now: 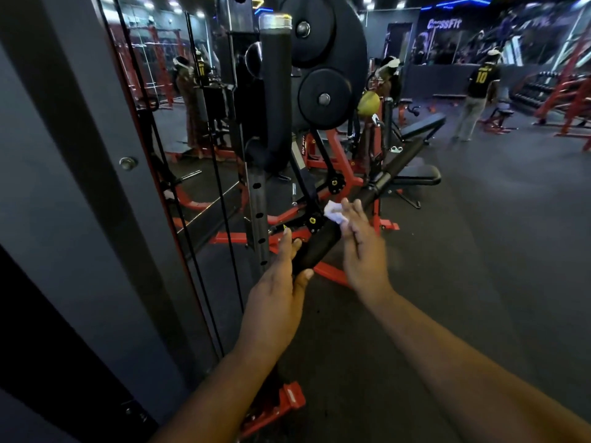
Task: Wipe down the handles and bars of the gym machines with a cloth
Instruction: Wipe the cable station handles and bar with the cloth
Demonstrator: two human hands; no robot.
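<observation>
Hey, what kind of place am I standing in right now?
A commercial gym, most likely. Black weight plates hang on a red-framed machine, an adjustable bench stands behind it, and a wall sign reads CrossFit.
</observation>
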